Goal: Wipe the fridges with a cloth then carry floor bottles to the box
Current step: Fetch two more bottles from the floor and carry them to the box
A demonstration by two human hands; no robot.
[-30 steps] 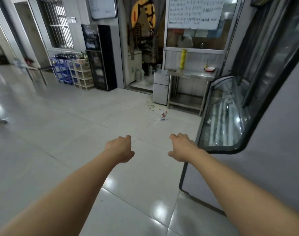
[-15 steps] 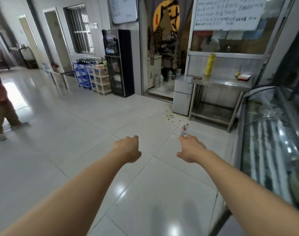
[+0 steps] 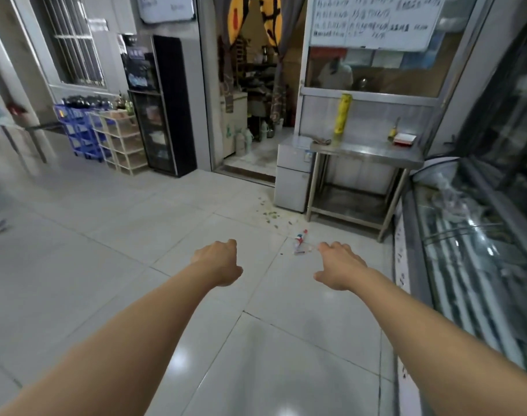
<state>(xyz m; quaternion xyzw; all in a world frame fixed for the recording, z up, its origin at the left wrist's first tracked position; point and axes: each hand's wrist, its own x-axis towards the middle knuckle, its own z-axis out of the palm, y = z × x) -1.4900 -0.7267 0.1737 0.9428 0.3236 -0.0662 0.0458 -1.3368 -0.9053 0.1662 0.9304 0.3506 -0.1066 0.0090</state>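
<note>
Both hands point(image 3: 278, 265), fingers hidden

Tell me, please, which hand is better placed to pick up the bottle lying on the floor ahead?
Right. The right hand lies nearest the bottle, its fingertips almost in line with it. The left hand sits farther off, across the tile seam. Both hold nothing.

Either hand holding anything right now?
Nothing. Left hand and right hand are both empty, fingers loosely curled; the bottle lies on the floor ahead.
</note>
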